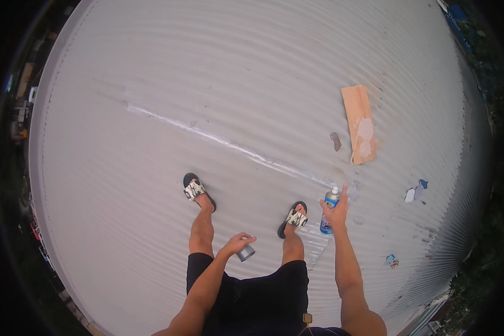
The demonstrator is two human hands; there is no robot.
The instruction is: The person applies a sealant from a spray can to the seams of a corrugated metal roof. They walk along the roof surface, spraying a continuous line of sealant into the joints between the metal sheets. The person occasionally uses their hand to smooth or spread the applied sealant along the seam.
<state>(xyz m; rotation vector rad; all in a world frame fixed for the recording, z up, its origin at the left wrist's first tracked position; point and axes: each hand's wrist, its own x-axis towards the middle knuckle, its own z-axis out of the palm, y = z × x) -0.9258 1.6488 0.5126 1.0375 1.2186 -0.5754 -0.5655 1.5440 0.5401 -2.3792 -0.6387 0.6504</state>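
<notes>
So the right hand [338,213] has its grip wrapped around a blue spray can [326,222], white nozzle up, index finger raised beside it, held over the corrugated roof [123,224] nearer its right edge. Left hand's [239,243] grip is closed on a grey cup-shaped cap [246,252], between the legs as seen from above. A white streak [224,143] runs from toward the roof's left edge almost to the can. A pale-patched wooden board [357,106] lies toward the right edge, dark chunk [335,141] just beside it.
</notes>
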